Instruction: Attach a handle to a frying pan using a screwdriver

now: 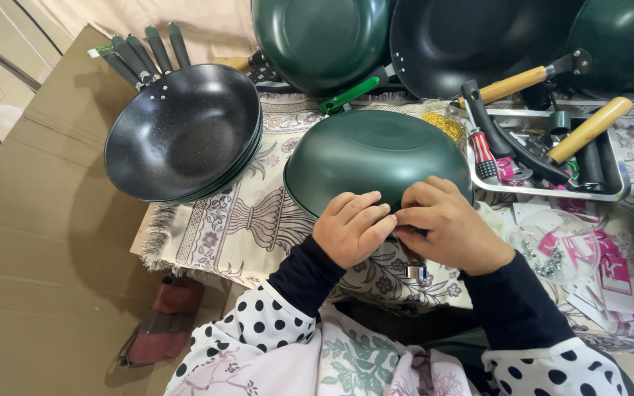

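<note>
Head view: both hands, left hand point(351, 227) and right hand point(450, 226), press curled fingers against the upturned green pan's point(368, 154) near rim.

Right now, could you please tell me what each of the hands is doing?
Left hand: fingers curled, resting on the rim of the upturned green pan.
Right hand: closed at the same rim; what it pinches is hidden.

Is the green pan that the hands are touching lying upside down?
Yes, the green pan shows its rounded outer bottom facing up, with the left hand and right hand at its near rim.
</note>
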